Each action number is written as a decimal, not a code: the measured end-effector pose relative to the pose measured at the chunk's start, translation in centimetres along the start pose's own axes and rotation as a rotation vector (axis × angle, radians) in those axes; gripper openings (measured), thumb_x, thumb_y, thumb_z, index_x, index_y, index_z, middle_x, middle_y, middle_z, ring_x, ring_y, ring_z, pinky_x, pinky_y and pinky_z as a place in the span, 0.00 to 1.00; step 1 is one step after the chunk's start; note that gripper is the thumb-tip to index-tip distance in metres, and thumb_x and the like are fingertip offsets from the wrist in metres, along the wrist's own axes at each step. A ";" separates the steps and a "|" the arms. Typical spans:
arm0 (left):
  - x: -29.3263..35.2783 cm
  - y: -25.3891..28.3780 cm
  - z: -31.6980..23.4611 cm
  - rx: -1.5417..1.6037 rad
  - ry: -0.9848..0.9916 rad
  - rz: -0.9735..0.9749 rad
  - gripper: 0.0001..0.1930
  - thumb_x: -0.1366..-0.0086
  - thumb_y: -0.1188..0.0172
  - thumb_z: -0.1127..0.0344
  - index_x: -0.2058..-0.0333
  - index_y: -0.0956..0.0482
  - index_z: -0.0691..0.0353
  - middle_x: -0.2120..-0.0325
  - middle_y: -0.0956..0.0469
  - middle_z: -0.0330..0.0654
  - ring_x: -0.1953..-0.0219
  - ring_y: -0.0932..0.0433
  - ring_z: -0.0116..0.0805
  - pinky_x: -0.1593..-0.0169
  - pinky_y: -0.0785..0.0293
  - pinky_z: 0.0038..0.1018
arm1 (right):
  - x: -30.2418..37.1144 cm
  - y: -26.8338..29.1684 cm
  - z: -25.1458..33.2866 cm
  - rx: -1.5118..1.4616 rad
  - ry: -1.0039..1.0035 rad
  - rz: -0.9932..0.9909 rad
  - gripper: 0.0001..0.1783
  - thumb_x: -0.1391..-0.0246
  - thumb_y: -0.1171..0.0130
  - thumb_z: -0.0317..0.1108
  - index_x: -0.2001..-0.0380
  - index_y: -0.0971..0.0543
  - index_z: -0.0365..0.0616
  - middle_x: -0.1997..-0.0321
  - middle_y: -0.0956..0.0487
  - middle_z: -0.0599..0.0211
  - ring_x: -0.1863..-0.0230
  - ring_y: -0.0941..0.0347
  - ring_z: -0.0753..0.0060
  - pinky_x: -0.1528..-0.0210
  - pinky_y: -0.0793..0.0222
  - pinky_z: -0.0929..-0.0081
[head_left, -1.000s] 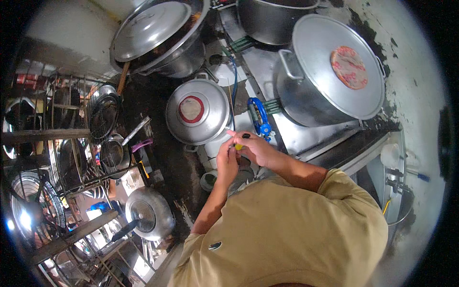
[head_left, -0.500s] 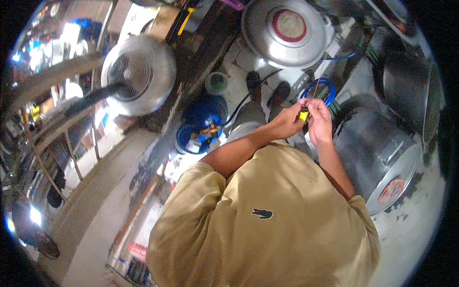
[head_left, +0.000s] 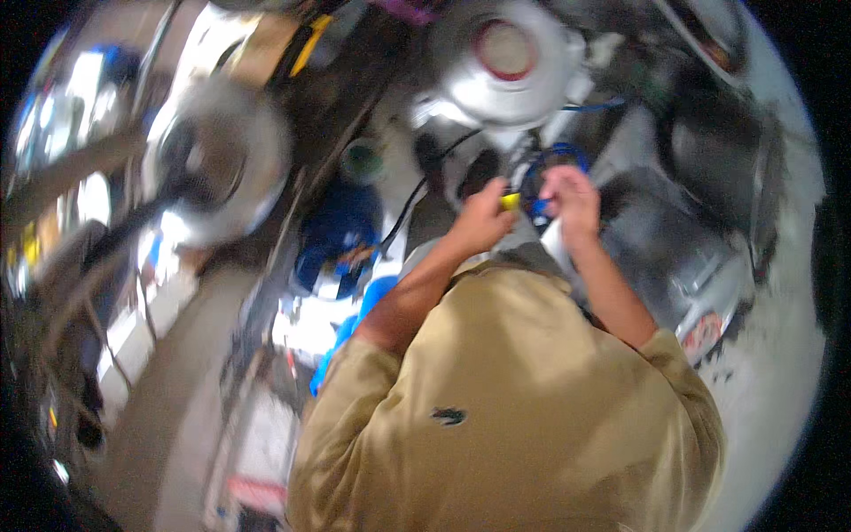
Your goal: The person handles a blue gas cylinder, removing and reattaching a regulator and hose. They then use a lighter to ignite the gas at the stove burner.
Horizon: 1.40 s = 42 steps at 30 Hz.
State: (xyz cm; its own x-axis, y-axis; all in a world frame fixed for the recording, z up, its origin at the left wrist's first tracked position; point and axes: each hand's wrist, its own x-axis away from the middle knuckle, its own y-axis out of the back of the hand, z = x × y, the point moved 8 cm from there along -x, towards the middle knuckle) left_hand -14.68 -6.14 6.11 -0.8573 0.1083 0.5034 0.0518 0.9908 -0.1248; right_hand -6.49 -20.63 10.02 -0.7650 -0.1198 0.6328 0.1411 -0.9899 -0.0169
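Observation:
My left hand (head_left: 483, 217) is closed round a small yellow-and-black tool (head_left: 509, 202); its kind is too blurred to make out. To its right, my right hand (head_left: 574, 202) is raised with bent fingers, smeared by motion. Whether those fingers hold anything does not show. Just beyond the right hand lies a coil of blue cable (head_left: 560, 155), partly hidden by the fingers. A gap separates the two hands, both in front of my body and above my legs.
A large round metal housing (head_left: 541, 89) with a red ring stands ahead, and another round metal housing (head_left: 257, 133) is at left. A big metal drum (head_left: 665, 239) lies at right. Blue buckets (head_left: 341, 217) and a small green-filled pot (head_left: 362, 160) stand left of my feet.
My hands have come apart; the left moved left with the yellow-and-black tool, while the right stays near the blue coil. The whole view has shifted and blurred.

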 end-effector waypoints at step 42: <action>-66.9 -31.8 -1.1 0.017 0.029 0.495 0.24 0.28 0.57 0.46 0.63 0.23 0.63 0.77 0.30 0.33 0.76 0.33 0.22 0.77 0.39 0.20 | -27.5 36.5 -2.3 -0.240 0.275 -0.943 0.08 0.48 0.46 0.21 0.65 0.21 0.36 0.80 0.24 0.67 0.78 0.31 0.82 0.75 0.36 0.79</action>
State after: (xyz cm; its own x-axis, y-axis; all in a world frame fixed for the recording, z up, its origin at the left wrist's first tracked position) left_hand 41.57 -44.78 -22.66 -0.7174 0.5681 0.4033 0.4406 0.8183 -0.3691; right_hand 18.29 -53.59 -9.78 -0.6218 0.7357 0.2686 -0.7027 -0.6755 0.2236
